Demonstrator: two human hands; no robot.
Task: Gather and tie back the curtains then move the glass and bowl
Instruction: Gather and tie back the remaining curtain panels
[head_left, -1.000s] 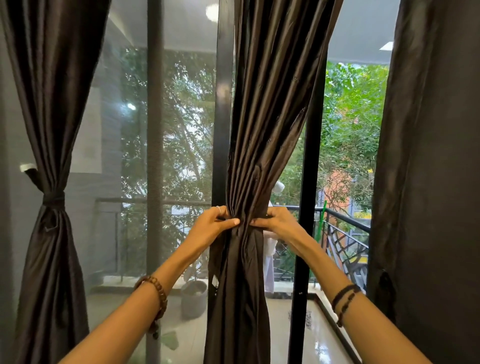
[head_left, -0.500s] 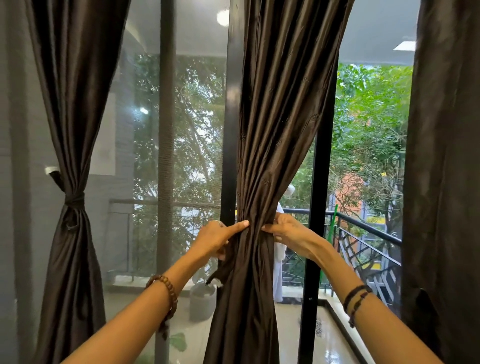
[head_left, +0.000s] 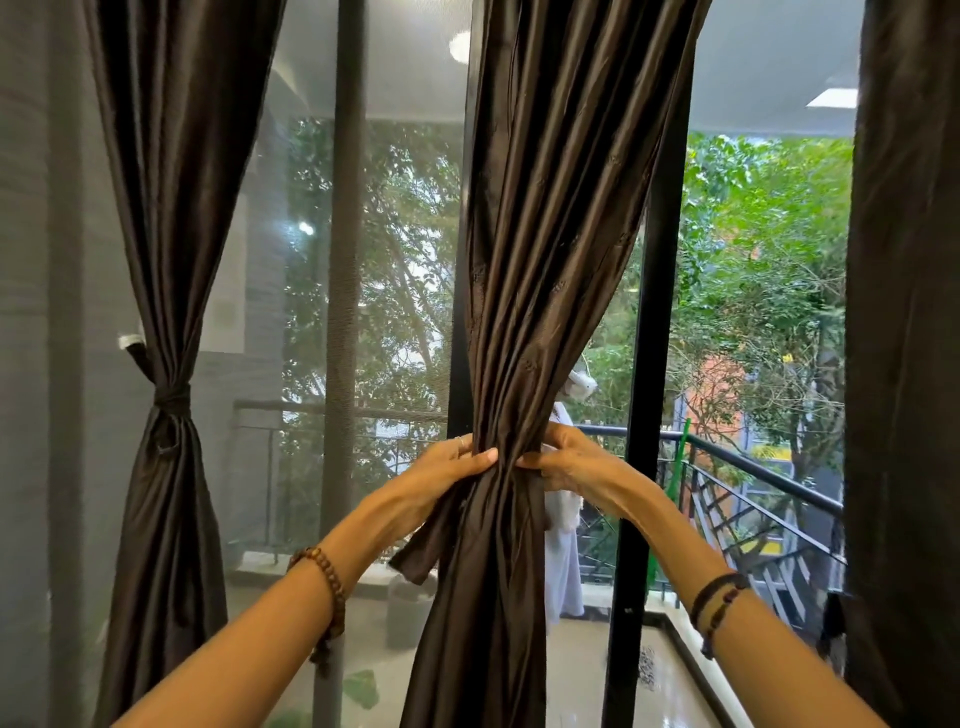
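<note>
Both hands, left hand (head_left: 452, 467) and right hand (head_left: 566, 465), clench the middle curtain (head_left: 540, 260) at its gathered waist before the window, so keep the bunch tight while drawing the tie (head_left: 415, 553) snugly around it, folds even.

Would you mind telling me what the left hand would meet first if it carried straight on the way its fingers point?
The left hand points rightward across the gathered middle curtain, which it already grips. Going on, it would likely meet the right hand, whose fingertips nearly face it on the same bunch; depth is unclear.
</note>
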